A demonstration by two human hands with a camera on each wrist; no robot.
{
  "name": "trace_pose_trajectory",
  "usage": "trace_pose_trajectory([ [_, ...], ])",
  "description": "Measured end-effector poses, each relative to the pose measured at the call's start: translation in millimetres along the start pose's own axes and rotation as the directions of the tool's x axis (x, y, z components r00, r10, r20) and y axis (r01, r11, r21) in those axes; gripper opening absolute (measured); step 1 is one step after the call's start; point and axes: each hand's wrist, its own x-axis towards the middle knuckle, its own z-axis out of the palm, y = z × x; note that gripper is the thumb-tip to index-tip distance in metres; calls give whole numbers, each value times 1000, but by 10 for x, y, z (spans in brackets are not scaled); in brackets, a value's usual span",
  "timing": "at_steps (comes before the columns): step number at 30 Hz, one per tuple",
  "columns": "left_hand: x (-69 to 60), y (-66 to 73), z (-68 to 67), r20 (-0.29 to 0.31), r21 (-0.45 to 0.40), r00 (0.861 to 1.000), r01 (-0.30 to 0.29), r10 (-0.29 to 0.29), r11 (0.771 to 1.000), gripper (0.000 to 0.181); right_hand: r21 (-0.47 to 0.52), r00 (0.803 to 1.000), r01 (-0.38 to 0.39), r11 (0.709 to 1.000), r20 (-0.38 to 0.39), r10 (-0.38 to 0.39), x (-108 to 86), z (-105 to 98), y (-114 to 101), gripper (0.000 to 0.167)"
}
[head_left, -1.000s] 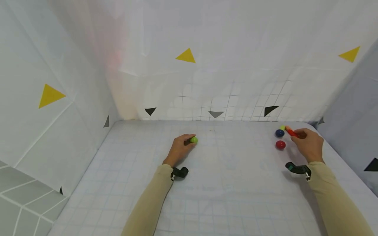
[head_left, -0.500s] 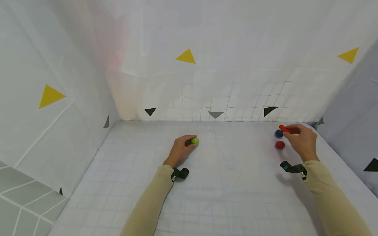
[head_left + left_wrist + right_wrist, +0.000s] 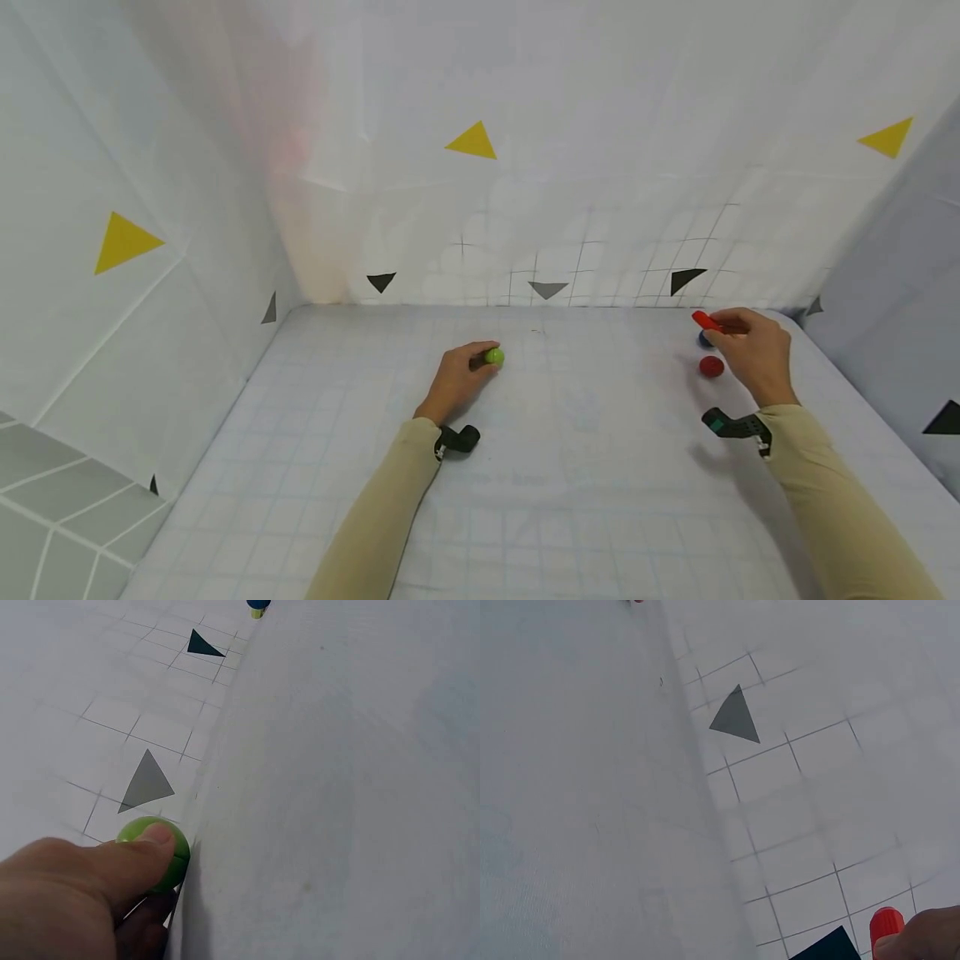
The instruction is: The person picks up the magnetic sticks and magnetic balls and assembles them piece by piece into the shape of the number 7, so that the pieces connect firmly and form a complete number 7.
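My left hand (image 3: 459,379) pinches a green ball (image 3: 494,357) between thumb and fingers at the middle of the white table; the left wrist view shows the thumb (image 3: 154,844) across the green ball (image 3: 182,862). Toward the back right, my right hand (image 3: 757,350) holds a red stick-like piece (image 3: 705,321), its end poking out past the fingertips. That red piece (image 3: 886,924) also shows at the bottom right of the right wrist view. Partly hidden under the right hand lies a blue ball (image 3: 703,340), and a red ball (image 3: 711,367) lies just in front of it.
A white gridded sheet (image 3: 540,517) covers the table. Behind it rises a white backdrop (image 3: 600,108) with yellow and dark triangles, and side sheets stand at left and right. A small yellow-green piece (image 3: 257,613) shows beside the blue ball (image 3: 258,604) in the left wrist view.
My right hand has moved left with the red piece, from right of the blue ball to over it. The orange tip seen a second ago is no longer visible. My left hand stays nearly still.
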Motion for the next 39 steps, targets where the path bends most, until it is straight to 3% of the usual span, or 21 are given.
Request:
trace_pose_trajectory([
  [16,-18,2,0,-10,-1,1000,29,-29,1000,43,21,996,78,997,36,-79,-42,45,-217,35],
  [27,-6,34,18,-12,22,1000,9,-8,1000,43,24,985,158,987,66,-159,-120,75,-390,33],
  [39,14,80,36,3,84,1000,22,-23,996,42,67,965,250,966,58,-254,-162,213,-568,28],
])
